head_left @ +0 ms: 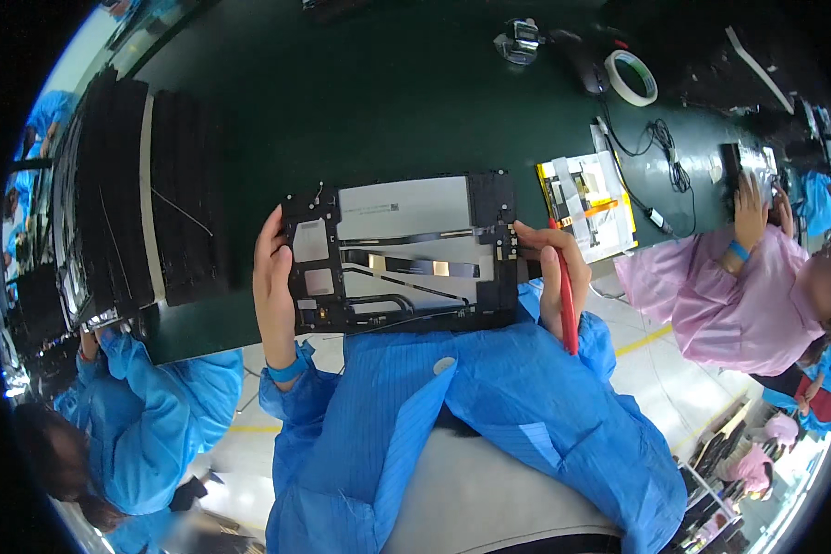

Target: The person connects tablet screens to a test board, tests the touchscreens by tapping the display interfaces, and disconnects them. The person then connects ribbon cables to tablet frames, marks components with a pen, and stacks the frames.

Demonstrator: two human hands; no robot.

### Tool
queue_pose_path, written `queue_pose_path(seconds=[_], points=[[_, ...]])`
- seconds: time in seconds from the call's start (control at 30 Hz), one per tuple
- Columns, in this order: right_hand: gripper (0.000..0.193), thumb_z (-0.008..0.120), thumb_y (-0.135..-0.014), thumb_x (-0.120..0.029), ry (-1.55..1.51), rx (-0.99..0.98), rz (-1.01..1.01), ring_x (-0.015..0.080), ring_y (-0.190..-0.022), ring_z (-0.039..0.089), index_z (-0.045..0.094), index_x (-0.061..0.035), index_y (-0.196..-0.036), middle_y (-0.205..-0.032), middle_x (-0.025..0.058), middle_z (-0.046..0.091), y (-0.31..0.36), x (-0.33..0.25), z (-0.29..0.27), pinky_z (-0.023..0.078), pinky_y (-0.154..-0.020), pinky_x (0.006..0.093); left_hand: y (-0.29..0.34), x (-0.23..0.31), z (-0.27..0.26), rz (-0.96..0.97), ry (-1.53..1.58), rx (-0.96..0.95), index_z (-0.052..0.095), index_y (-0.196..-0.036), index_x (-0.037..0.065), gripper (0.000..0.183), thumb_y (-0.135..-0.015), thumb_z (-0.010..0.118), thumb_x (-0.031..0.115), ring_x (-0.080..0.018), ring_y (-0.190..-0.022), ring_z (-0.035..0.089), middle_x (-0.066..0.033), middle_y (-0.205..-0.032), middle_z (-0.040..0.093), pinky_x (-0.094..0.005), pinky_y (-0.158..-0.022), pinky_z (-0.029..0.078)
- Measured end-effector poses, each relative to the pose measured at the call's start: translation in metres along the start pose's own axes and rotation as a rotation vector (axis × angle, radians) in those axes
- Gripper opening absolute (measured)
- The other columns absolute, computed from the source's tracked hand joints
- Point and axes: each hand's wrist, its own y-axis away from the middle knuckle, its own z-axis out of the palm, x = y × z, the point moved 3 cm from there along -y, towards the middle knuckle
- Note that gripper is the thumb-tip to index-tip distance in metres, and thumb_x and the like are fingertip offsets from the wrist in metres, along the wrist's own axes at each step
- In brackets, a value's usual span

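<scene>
An opened tablet [406, 210], black-framed with a silver-white battery and dark ribbon cables inside, lies in front of me at the table's near edge. My left hand [274, 283] grips its left side, with the thumb on the frame and the fingers along the outer edge. My right hand [558, 268] holds its right side near the small connectors. A slim red tool [566, 309] is also in my right hand, its long end pointing down toward my sleeve. Its kind is unclear. The tablet's underside is hidden.
Right of the tablet lies a white panel [609, 222] with yellow edges and an orange ribbon. Beyond are a black cable [676, 162], a tape roll [632, 78] and a mouse [577, 60]. Tall black stacks [111, 194] stand left. Co-workers sit on both sides.
</scene>
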Motion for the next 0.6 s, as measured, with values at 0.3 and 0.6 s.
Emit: queue_pose_path(seconds=[0.3,0.6], points=[[0.018,0.049,-0.091,-0.005,-0.079,0.039,0.178,0.0242,-0.101,0.063,0.053,0.0019,-0.108,-0.11,0.0203,0.064,0.017,0.007,-0.004,0.048,-0.087,0.0333,0.004,-0.002,0.007,-0.049,0.054,-0.065,0.037,-0.14,0.004,0.053,-0.094,0.043,0.029,-0.0215,-0.123,0.042,-0.0142,-0.135,0.044,-0.031,-0.104,0.028],[0.048,0.055,-0.085,0.008,-0.337,0.103,0.056,0.0201,-0.096,0.059,0.03,-0.0073,-0.123,-0.122,0.0122,0.046,-0.024,-0.034,0.002,0.048,-0.084,0.0308,-0.012,0.044,0.026,0.178,0.435,-0.078,0.023,-0.143,-0.006,0.069,-0.093,0.042,0.037,-0.0243,-0.131,0.037,-0.0174,-0.143,0.035,-0.0334,-0.109,0.025]])
